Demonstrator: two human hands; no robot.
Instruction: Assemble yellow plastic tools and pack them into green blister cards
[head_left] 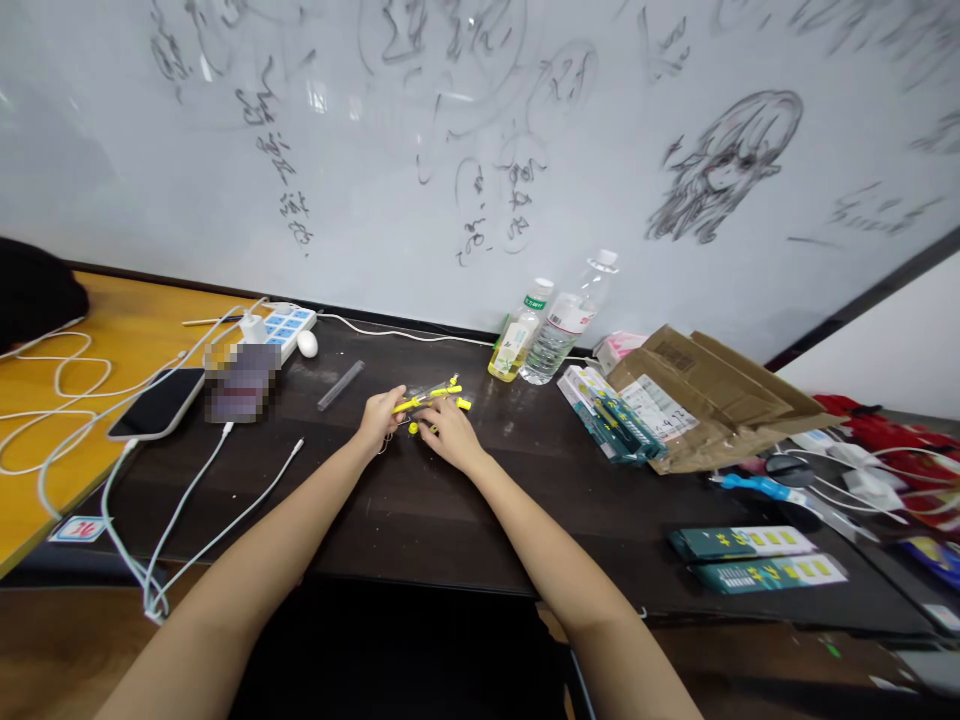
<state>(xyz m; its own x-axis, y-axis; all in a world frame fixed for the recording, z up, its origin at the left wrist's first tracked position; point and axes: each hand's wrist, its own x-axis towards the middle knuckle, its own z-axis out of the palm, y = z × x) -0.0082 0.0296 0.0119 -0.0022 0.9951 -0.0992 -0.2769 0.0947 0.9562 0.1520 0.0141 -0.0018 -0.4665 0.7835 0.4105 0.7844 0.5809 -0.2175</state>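
Note:
Near the middle of the dark table, my left hand (380,418) is closed on the left end of a thin yellow stick-like item (407,405). My right hand (448,432) lies just to the right, its fingers bent over small yellow pieces; what they hold, if anything, is too small to make out. A round yellow piece (413,428) sits between the two hands. Beyond the fingers is a clear plastic wrapper or tube with more yellow parts at its right end. A clear narrow tube (341,386) lies apart to the left.
Two bottles (513,335) (568,325) stand by the whiteboard. Right of them are green packets (611,415) and an open cardboard box (705,390). Two more packets (750,541) lie at the front right. Phones (157,404), cables and a power strip (283,330) are at the left.

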